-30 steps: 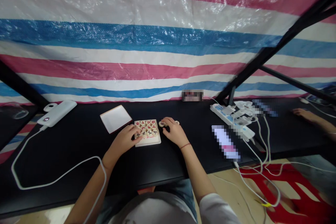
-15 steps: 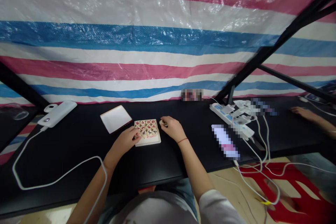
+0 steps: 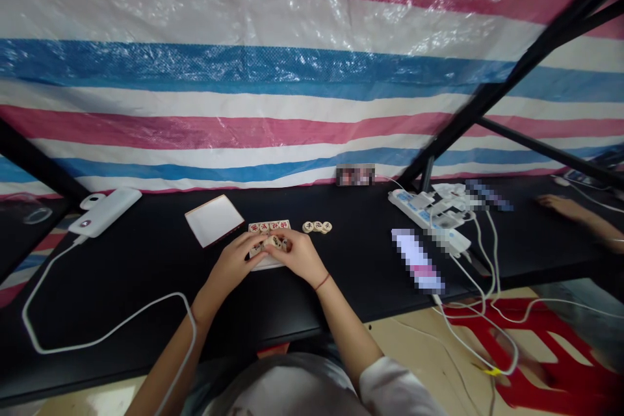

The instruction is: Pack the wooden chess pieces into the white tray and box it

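Observation:
A shallow white box on the black table holds rows of round Chinese chess pieces; the back row has red characters. My left hand reaches over the box's left side, thumb and fingers curled in around a chess piece with a black character. From the right, my right hand closes on the same piece, which looks tilted up above the others. My fingers hide much of the front rows. Three more chess pieces lie side by side on the table, right of the box.
A white-lined box lid lies left of the box. A white power bank with a cable is at far left. On the right are a power strip, a blurred phone and another person's hand.
My right hand has moved left from the table beside the box to over the pieces, uncovering the three pieces there. My left hand's fingers have reached further over the box.

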Demonstrator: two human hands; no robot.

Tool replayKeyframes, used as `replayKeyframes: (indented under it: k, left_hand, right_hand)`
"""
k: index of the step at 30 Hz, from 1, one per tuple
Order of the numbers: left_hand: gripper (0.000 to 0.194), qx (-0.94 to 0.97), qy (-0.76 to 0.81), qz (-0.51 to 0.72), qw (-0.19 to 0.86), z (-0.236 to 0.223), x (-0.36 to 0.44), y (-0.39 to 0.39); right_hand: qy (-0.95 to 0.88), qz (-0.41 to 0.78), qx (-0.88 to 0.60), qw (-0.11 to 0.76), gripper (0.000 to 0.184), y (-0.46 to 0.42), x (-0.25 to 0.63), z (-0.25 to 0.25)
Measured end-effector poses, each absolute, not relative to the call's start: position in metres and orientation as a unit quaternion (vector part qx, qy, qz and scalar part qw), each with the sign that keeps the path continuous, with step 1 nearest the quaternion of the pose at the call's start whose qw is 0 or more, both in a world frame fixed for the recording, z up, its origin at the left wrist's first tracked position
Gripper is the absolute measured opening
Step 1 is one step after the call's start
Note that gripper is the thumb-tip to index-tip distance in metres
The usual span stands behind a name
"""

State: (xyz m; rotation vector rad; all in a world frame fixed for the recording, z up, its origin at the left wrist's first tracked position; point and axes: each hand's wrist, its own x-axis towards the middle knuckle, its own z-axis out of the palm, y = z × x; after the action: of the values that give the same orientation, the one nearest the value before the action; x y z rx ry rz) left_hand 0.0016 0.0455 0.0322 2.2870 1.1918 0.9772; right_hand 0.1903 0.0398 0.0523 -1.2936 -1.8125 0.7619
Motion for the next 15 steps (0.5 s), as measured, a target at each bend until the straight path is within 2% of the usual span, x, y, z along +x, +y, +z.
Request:
replayKeyframes:
  k: [8,15]
  left_hand:
    - [0.02,0.815,0.437,0.347,0.157,0.027,-0.005,0.031]
    - [0.009,0.849,0.435,0.275,0.121,0.024,-0.006,0.029]
  right_hand:
    - [-0.702,0.346,-0.502,0.369,0.03,0.035,0.183,0.038]
    - [-0.66,0.349,-0.531,0.4,0.032,0.033,0.197,0.03]
